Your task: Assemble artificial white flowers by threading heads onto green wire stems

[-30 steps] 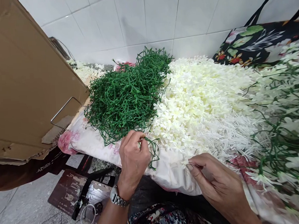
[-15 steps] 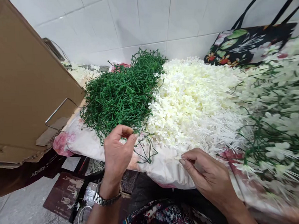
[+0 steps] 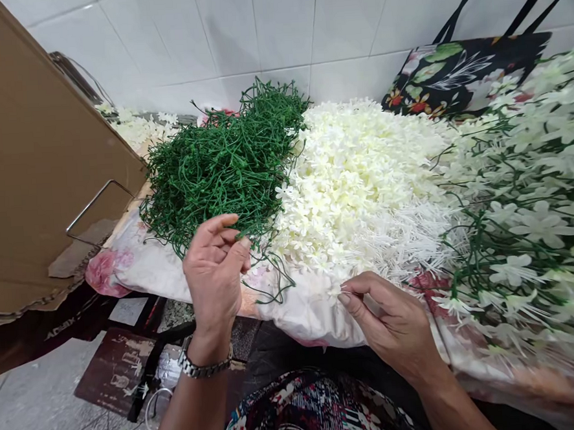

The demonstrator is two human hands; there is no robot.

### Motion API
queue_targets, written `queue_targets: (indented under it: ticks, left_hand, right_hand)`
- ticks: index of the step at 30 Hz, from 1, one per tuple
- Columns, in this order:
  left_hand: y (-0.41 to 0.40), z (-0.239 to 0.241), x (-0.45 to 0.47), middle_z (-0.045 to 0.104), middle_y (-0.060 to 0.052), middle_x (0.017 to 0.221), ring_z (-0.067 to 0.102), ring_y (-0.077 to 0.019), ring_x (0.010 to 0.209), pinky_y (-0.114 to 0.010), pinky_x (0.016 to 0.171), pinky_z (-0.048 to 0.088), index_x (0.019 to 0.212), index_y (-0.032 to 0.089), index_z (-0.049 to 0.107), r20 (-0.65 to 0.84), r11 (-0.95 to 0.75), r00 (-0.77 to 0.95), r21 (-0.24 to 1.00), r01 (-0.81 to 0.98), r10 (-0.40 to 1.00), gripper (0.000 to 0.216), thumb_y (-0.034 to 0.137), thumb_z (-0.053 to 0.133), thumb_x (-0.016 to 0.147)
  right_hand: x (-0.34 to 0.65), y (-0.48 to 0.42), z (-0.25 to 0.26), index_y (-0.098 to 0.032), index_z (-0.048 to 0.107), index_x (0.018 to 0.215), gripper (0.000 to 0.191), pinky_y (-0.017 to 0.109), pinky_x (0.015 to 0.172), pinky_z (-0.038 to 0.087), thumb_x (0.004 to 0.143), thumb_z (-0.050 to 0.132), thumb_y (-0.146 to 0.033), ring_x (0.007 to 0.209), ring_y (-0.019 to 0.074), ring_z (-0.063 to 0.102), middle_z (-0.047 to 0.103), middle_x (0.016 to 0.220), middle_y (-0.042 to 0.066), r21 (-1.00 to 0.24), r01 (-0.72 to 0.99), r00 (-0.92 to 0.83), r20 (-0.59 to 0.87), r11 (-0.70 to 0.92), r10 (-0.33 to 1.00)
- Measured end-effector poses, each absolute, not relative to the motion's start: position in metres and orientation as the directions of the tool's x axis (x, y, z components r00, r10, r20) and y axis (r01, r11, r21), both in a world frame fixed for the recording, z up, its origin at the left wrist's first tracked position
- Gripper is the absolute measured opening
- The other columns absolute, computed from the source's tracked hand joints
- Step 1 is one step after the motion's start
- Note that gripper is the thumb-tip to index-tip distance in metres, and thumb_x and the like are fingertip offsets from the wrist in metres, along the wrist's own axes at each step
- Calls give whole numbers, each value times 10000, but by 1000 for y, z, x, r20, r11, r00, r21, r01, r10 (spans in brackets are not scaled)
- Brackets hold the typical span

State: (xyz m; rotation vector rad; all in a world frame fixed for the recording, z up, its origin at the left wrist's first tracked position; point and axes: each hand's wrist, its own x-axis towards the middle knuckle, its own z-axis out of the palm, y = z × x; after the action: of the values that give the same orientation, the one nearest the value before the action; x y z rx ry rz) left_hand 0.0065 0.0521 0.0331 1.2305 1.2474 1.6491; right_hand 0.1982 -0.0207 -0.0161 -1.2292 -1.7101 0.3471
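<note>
A tangled heap of green plastic stems [image 3: 220, 164] lies on a floral cloth [image 3: 134, 266], beside a large pile of cream-white artificial flowers [image 3: 362, 178]. My left hand [image 3: 215, 274], with a metal watch at the wrist, pinches a green stem [image 3: 271, 277] at the near edge of the green heap; the stem loops down over the cloth. My right hand [image 3: 388, 319] pinches a small white flower piece [image 3: 343, 288] at the near edge of the white pile.
Assembled sprays of white flowers on green stems [image 3: 525, 220] fill the right side. A brown cardboard box [image 3: 36, 172] with a wire handle leans at the left. A black floral bag [image 3: 458, 75] stands against the white tiled wall. Dark boards lie on the floor below.
My left hand has moved up and left along the green heap's edge, still pinching the stem. My right hand has shifted slightly left at the white pile's edge. The view has drifted right.
</note>
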Motion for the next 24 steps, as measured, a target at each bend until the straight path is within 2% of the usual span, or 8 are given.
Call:
queue_targets:
  ticks: [3, 9, 14, 16, 17, 21, 24]
  left_hand:
    - [52, 24, 8, 589, 35, 614, 459, -44, 415, -173, 381, 365, 727, 159, 639, 200, -204, -236, 979, 10, 951, 122, 92, 629, 626]
    - [47, 16, 2, 608, 35, 541, 451, -49, 412, -163, 395, 359, 683, 153, 658, 138, -129, -279, 990, 49, 950, 69, 113, 629, 635]
    - [42, 17, 3, 638, 21, 570, 494, -57, 424, -168, 411, 396, 675, 149, 663, 96, -117, -275, 991, -60, 957, 72, 110, 637, 622]
    - [39, 18, 5, 651, 12, 583, 505, -58, 426, -168, 411, 400, 676, 147, 668, 78, -110, -269, 988, -106, 960, 66, 119, 649, 619]
    - [38, 19, 6, 654, 10, 583, 507, -58, 423, -168, 411, 400, 674, 146, 669, 71, -107, -263, 986, -127, 962, 63, 122, 654, 618]
    - [31, 23, 5, 655, 3, 559, 515, -63, 405, -180, 423, 412, 662, 143, 674, 62, -112, -257, 977, -182, 964, 60, 117, 660, 611]
    - [28, 26, -2, 661, -4, 559, 517, -65, 397, -186, 423, 413, 652, 144, 677, 109, -180, -336, 965, -188, 936, 61, 112, 666, 601]
  right_hand:
    - [199, -20, -17, -184, 550, 799, 72, 199, 532, 451, 829, 532, -122, 573, 98, 565, 590, 673, -8, -679, 573, -30, 543, 460, 839]
    - [199, -19, -14, -176, 546, 796, 87, 196, 567, 464, 828, 532, -95, 619, 100, 570, 576, 699, 7, -674, 545, -85, 546, 498, 833]
    - [177, -11, -4, -166, 584, 805, 117, 220, 599, 503, 850, 492, -112, 754, 131, 625, 610, 957, 101, -661, 513, -210, 523, 548, 826]
    - [164, -4, -4, -164, 593, 795, 157, 245, 620, 513, 864, 458, -126, 811, 158, 627, 611, 994, 121, -642, 523, -277, 493, 560, 824]
    - [158, 0, -6, -161, 594, 782, 180, 259, 627, 514, 869, 440, -129, 796, 163, 621, 614, 973, 122, -620, 544, -293, 490, 565, 821]
    - [146, 10, -15, -154, 563, 699, 249, 233, 549, 465, 866, 387, -99, 587, 126, 532, 559, 679, 46, -578, 609, -321, 446, 543, 835]
    - [151, 12, -18, -153, 553, 718, 221, 224, 536, 441, 867, 396, -108, 577, 120, 520, 548, 667, 33, -584, 611, -312, 442, 534, 841]
